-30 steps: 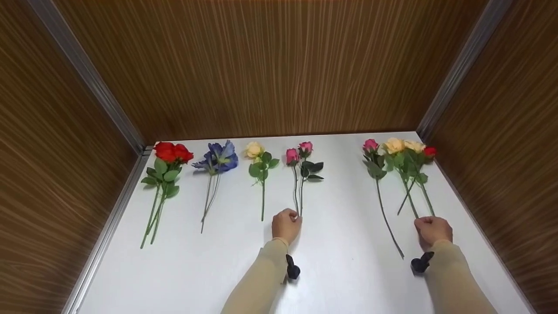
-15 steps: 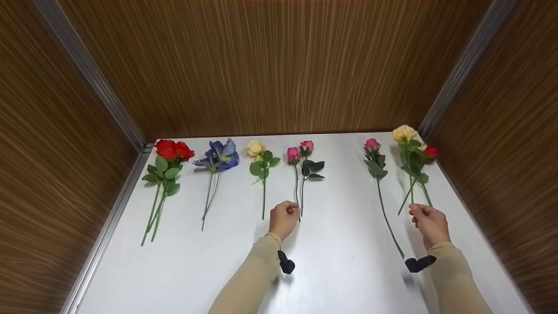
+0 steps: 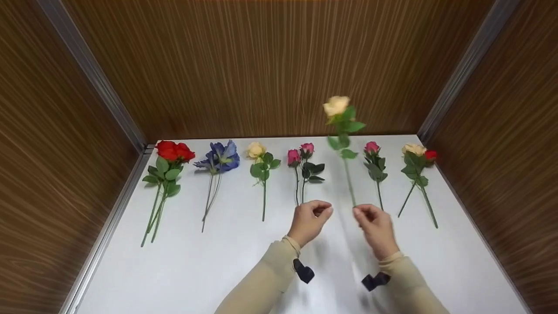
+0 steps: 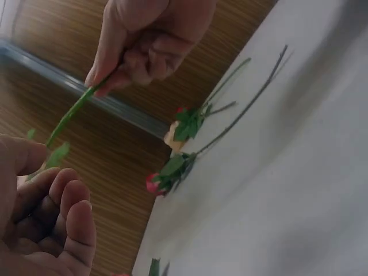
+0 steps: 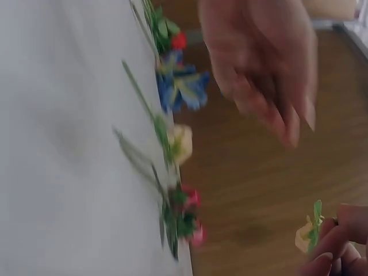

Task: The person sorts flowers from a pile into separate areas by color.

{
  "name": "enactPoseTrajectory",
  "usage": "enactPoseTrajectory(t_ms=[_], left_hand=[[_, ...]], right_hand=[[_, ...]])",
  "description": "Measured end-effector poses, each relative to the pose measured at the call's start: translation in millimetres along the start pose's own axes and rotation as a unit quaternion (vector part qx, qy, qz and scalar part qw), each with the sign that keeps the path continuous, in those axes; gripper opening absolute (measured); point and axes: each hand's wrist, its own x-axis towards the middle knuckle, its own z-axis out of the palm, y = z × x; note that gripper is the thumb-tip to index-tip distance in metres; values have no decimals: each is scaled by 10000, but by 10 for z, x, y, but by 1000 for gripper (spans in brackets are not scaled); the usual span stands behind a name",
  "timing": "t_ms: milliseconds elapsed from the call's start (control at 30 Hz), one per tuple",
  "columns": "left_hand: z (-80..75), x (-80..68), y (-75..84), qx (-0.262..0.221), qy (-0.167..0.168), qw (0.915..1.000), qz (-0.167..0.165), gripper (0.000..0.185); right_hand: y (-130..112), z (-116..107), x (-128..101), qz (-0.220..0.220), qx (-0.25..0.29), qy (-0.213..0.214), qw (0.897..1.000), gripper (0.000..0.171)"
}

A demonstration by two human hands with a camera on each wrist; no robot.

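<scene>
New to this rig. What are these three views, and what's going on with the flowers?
No machine here: a person works bare-handed with three worn cameras. The head view looks down at a white table walled in wood. The two wrist views look sideways at each hand.

Lying in a row are red flowers, blue flowers, a cream rose, two pink roses, another pink rose, and a cream-and-red pair.

The right hand pinches the stem of a lifted cream rose. The left hand is beside it, holding nothing.

There are two red roses [image 3: 174, 151], one blue flower [image 3: 220, 157], three cream roses [image 3: 255, 149], three pink roses [image 3: 300, 153] and one small red bud [image 3: 430, 155].
</scene>
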Motion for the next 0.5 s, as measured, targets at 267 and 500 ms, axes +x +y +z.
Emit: enactPoseTrajectory(t_ms=[267, 500], left_hand=[[17, -82, 82, 76, 277, 9996, 45, 11], [-107, -86, 25, 389, 295, 9988, -22, 9]], right_hand=[[-210, 496, -259, -595, -296, -485, 9966, 6], [-182, 513, -301, -903, -793, -781, 9897, 7]])
